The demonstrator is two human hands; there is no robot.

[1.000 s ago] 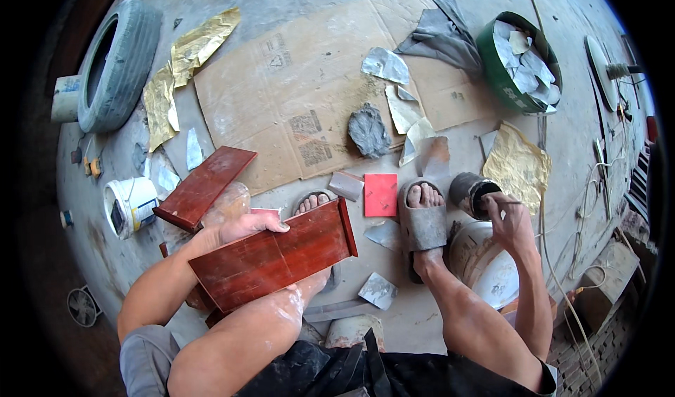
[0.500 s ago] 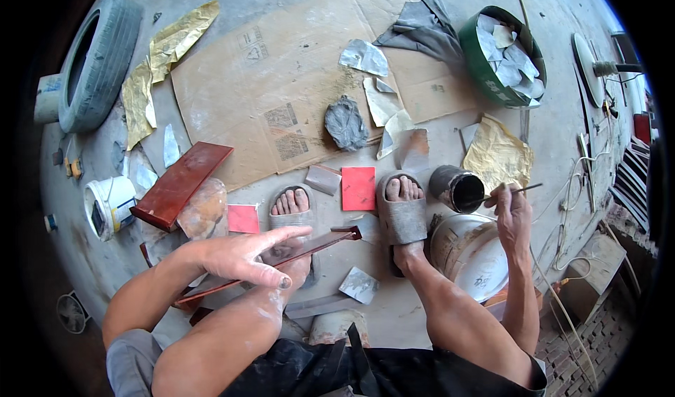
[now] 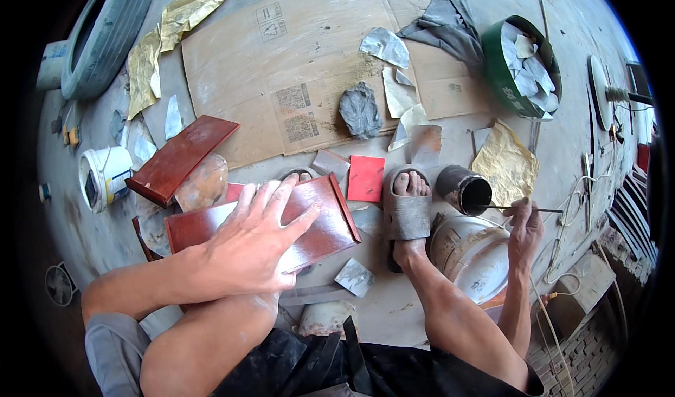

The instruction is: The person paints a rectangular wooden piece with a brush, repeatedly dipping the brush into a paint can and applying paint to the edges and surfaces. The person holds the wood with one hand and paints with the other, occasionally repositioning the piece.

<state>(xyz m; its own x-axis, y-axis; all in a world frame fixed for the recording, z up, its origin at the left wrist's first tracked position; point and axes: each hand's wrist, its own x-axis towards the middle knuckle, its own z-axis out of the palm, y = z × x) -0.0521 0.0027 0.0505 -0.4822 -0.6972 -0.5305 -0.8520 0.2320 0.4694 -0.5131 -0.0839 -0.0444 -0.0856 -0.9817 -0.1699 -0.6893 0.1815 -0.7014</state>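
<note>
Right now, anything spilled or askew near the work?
Minor: a brownish smudge stains the cardboard beside the crumpled gray lump, unlike the cleaner board around it; torn paper scraps lie scattered nearby.

A strip of floor [image 3: 385, 284] lies free between the board [image 3: 332, 214] and the right foot [image 3: 410, 214]. That foot and its shin [image 3: 467, 306] bar the way across to the can [image 3: 451, 184], whose mouth opens toward the right hand [image 3: 527, 232]; the bucket [image 3: 485, 260] crowds the can's near side.
</note>
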